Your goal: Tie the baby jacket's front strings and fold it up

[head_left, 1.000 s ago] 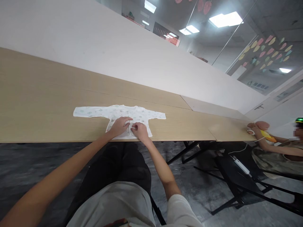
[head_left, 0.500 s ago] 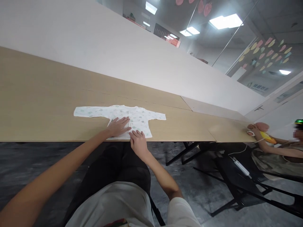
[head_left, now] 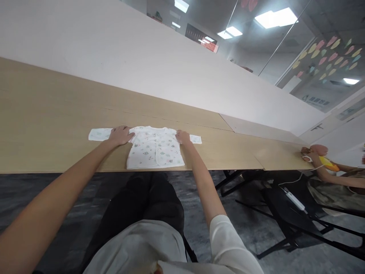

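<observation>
A white baby shirt with small printed figures lies spread flat on the wooden table, its hem along the front edge and its sleeves stretched out to both sides. My left hand rests palm down across the left sleeve near the shoulder, open, its fingers laid on the cloth. On the opposite side my right hand lies over the right sleeve by the armpit. Its fingers rest open on the cloth, and the sleeve's cuff shows beyond the hand.
A white wall panel runs behind the table, with glass above it. At the far right a person's arm reaches onto the table beside a doll. A black folding chair holding a white power strip stands below there.
Both hands have moved from the lower front of the shirt up and outward onto the sleeves. The front panel and hem are now uncovered and lie smooth.
</observation>
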Demonstrator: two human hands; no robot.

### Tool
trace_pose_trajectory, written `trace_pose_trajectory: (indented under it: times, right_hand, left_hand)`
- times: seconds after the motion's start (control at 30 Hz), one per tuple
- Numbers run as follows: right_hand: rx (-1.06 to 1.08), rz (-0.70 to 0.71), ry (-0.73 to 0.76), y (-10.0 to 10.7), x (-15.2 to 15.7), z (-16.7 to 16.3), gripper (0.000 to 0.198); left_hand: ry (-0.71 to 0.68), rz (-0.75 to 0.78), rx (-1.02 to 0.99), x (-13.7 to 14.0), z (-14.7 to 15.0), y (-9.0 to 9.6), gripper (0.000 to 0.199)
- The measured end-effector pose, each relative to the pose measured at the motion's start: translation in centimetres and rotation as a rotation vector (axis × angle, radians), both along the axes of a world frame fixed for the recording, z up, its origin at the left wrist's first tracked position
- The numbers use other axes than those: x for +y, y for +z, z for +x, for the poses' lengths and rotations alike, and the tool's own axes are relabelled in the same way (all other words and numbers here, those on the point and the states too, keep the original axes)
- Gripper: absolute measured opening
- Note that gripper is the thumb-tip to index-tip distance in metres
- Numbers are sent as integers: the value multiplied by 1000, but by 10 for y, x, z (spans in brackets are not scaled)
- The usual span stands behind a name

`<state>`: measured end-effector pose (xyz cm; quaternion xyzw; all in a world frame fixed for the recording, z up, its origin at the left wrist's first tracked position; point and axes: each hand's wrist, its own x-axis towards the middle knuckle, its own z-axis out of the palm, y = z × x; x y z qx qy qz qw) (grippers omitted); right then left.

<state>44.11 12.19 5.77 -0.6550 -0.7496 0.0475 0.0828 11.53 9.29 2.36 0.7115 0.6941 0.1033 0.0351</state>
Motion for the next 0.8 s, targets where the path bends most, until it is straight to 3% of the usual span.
trace_pose_trajectory:
  times: [0.13, 0.37, 0.53, 0.63, 0.7, 0.8]
  right_hand:
    - [-49, 43, 39, -5, -7, 8, 26]
    - [78, -47, 58, 2, -17, 28, 15]
    - [158, 4, 112, 0, -9, 37, 21]
    - [83, 33, 114, 14, 10, 40, 29]
    - [-11, 96, 57, 34, 26, 41, 33]
    - [-110, 305, -52, 74, 46, 43, 38]
  left_hand:
    - [2, 12, -10, -2, -5, 6, 55]
    - [-129, -65, -58, 4, -24, 16, 61]
    - [-76, -36, -45, 11, -28, 22, 66]
    - [3, -39, -3, 22, -22, 46, 63]
    - [55, 3, 3, 29, -15, 70, 59]
    - [89, 265, -20, 33, -9, 111, 52]
